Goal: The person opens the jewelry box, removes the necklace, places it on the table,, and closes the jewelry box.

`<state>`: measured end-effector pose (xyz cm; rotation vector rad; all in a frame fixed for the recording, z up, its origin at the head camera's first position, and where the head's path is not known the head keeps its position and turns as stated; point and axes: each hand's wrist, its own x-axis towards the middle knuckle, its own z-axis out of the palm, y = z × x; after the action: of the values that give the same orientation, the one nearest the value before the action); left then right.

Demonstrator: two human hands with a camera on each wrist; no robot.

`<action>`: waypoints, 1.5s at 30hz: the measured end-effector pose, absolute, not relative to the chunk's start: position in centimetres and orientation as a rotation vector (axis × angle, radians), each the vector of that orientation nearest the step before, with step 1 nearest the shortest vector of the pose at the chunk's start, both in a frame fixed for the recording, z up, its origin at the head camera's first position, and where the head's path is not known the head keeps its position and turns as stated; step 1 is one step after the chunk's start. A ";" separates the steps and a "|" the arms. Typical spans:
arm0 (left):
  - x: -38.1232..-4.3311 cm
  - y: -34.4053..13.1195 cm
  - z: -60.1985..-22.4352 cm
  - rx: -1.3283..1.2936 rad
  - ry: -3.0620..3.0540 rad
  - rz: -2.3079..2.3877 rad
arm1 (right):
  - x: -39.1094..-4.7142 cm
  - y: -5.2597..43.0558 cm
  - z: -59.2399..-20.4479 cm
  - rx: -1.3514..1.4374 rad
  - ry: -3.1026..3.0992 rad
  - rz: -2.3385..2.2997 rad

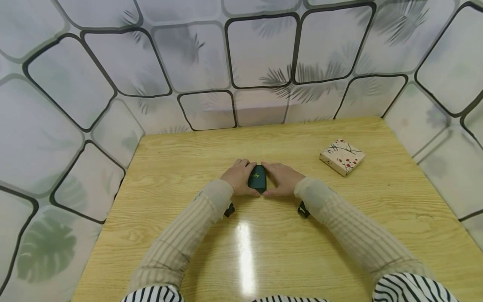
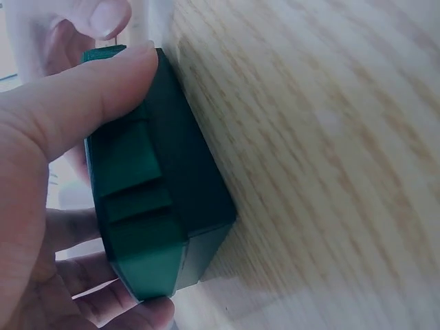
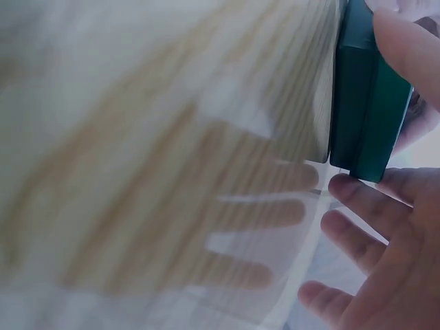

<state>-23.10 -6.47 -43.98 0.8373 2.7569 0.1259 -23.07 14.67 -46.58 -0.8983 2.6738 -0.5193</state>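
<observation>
A small dark green box (image 1: pixel 257 178) with gold lettering on top sits near the middle of the table, between both hands. My left hand (image 1: pixel 238 178) grips it from the left; in the left wrist view its thumb (image 2: pixel 82 100) lies over one edge and the fingers reach round the far side. From the right, my right hand (image 1: pixel 282 179) holds the same box, thumb at the near end and fingers at the far end. In the right wrist view, a fingertip meets the bottom corner of the box (image 3: pixel 357 103), while the other fingers (image 3: pixel 354 237) are spread apart from it.
To the right, further back, lies a cream box (image 1: pixel 342 156) with red blossoms and dark branches. The wooden table (image 1: pixel 181 155) ends against a patterned curtain (image 1: pixel 260 54) at the back and sides. Dark wrist devices (image 1: pixel 303 209) sit under both forearms.
</observation>
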 end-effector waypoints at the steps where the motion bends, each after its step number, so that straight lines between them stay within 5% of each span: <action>1: -23.1 -6.5 -43.9 0.837 2.756 0.129 | -23.0 14.7 -46.5 -0.894 2.668 -0.525; 45: -22.1 -6.1 -44.3 0.848 2.773 0.470 | -23.7 16.9 -47.3 -0.879 2.587 -0.755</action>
<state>-22.07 -6.10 -44.33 0.8481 2.7729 0.4701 -23.68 16.88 -47.26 -0.8788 2.5874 -0.7547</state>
